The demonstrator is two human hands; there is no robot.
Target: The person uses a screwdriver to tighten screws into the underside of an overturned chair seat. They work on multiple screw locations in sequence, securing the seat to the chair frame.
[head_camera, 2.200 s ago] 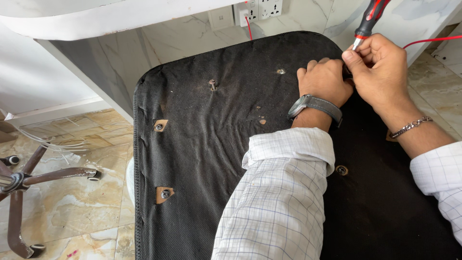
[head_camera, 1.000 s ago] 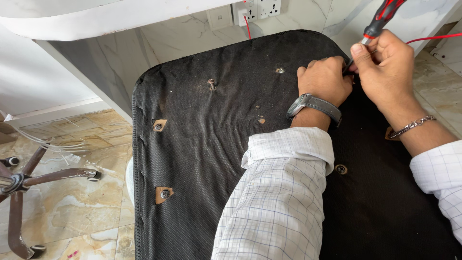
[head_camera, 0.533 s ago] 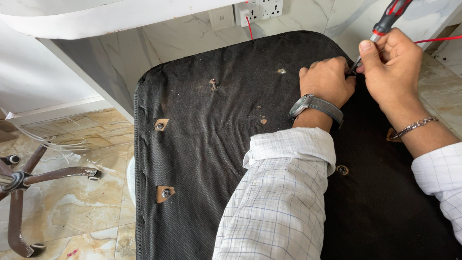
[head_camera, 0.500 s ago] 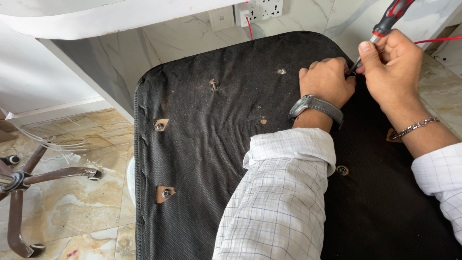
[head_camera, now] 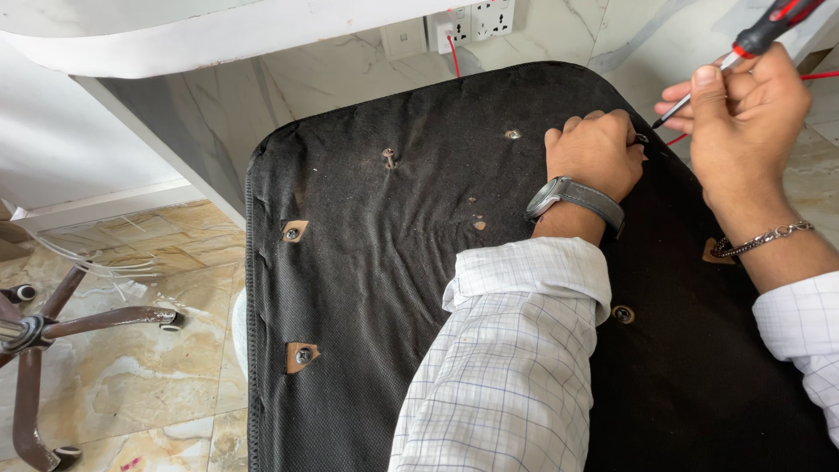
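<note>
Left hand (head_camera: 596, 150) curled in a fist on the far edge of the black seat underside (head_camera: 393, 288), right hand (head_camera: 743, 109) closed its grip around a red-handled screwdriver (head_camera: 760, 33), tip just beside the left knuckles.

Upturned black fabric-covered chair seat (head_camera: 393, 288) in the middle, left hand (head_camera: 596, 156) on its far right edge, right hand (head_camera: 743, 114) just right holding red-handled screwdriver (head_camera: 743, 44), brown metal chair base (head_camera: 52, 350) on floor far left, white wall sockets (head_camera: 472, 22) behind.
</note>
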